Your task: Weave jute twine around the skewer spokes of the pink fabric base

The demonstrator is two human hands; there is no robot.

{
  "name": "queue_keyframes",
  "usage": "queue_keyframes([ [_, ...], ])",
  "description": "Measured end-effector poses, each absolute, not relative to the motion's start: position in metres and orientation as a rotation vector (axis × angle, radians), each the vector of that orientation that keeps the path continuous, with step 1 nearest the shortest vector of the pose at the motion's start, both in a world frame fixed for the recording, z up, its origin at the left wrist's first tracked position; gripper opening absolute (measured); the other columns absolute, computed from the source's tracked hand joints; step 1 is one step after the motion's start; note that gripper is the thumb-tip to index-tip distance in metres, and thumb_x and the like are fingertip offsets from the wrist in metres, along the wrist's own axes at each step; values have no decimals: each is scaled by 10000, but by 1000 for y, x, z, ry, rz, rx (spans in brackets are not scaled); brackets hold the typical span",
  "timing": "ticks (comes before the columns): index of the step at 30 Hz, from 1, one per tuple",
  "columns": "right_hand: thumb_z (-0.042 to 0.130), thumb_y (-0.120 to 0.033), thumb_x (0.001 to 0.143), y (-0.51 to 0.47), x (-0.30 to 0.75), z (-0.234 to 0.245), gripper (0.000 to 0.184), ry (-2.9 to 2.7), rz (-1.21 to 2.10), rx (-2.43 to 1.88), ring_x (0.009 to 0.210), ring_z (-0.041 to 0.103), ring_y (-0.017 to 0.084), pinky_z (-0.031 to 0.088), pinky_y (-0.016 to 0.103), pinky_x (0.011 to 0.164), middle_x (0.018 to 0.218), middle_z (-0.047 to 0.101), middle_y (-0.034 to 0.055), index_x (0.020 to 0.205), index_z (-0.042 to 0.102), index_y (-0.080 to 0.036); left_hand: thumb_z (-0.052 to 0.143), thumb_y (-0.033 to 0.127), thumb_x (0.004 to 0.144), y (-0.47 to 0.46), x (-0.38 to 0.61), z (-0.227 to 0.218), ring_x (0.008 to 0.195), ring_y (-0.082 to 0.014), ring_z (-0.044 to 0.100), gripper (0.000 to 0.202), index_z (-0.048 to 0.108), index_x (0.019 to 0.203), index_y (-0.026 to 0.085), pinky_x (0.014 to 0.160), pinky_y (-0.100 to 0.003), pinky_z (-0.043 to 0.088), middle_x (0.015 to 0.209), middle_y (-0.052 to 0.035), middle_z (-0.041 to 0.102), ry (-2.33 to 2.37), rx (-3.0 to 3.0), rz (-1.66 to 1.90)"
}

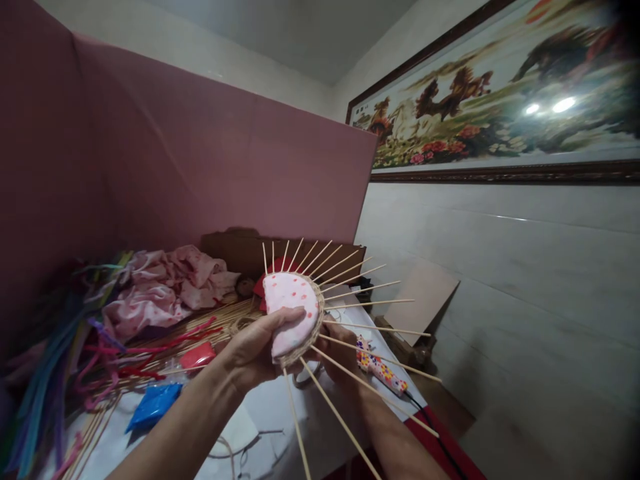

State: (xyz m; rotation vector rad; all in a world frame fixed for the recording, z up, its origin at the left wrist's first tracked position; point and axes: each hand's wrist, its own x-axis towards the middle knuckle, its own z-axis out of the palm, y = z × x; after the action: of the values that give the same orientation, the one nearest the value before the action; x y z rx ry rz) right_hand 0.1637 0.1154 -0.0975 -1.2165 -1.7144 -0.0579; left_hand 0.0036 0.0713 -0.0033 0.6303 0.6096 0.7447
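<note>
My left hand (257, 343) grips a half-round piece covered in pink spotted fabric (295, 293), its thumb lying across the front. A twisted cord rim (320, 303) runs along the curved edge. Thin wooden sticks (370, 298) fan outward from that rim. Behind the lower right sticks, my right hand (343, 350) is closed beside the rim, its fingers bent and partly hidden. What the fingers pinch there cannot be made out.
On the white table lie a flower-patterned glue gun (383, 373) with a black cable, a blue packet (154, 407) and a red packet (197, 355). Crumpled spotted cloth (165, 287), loose sticks and coloured pipe cleaners (107, 367) are at left. A pink panel (225, 153) stands behind.
</note>
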Motion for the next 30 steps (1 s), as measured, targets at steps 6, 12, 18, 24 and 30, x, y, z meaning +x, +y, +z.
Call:
queue_keyframes([
  [6, 410, -335, 829, 115, 163, -97, 255, -1770, -226, -1240, 449, 460, 120, 270, 240, 451, 533, 559, -3, 695, 573, -193, 629, 166, 695, 72, 3, -5, 636, -190, 640, 199, 630, 847, 38, 642, -307, 522, 739, -134, 687, 570, 647, 853],
  [12, 347, -335, 870, 119, 162, -101, 331, -1791, -297, -1313, 456, 484, 122, 226, 242, 446, 559, 591, 18, 697, 585, -185, 632, 112, 675, 71, 3, -5, 639, -198, 646, 185, 636, 840, 28, 636, -293, 529, 761, -152, 686, 592, 699, 913],
  [18, 377, -341, 864, 120, 168, -97, 268, -1662, -44, -1350, 553, 552, 126, 305, 214, 505, 658, 639, 11, 769, 577, -191, 601, 46, 678, 70, 5, -1, 782, -195, 638, 240, 625, 917, 57, 780, -295, 497, 885, -136, 679, 528, 749, 1025],
  [24, 372, -355, 859, 124, 172, -96, 275, -1620, 15, -1364, 581, 573, 138, 321, 214, 512, 650, 639, 16, 781, 582, -196, 602, 32, 663, 73, 3, -4, 726, -185, 641, 235, 627, 895, 66, 715, -280, 512, 816, -114, 691, 547, 704, 1052],
  [30, 385, -344, 849, 124, 169, -100, 263, -1559, 21, -1305, 504, 520, 130, 298, 228, 476, 616, 623, 9, 770, 589, -198, 591, 65, 666, 65, 13, -2, 578, -187, 639, 150, 623, 810, 39, 563, -275, 526, 687, -130, 686, 614, 611, 903],
])
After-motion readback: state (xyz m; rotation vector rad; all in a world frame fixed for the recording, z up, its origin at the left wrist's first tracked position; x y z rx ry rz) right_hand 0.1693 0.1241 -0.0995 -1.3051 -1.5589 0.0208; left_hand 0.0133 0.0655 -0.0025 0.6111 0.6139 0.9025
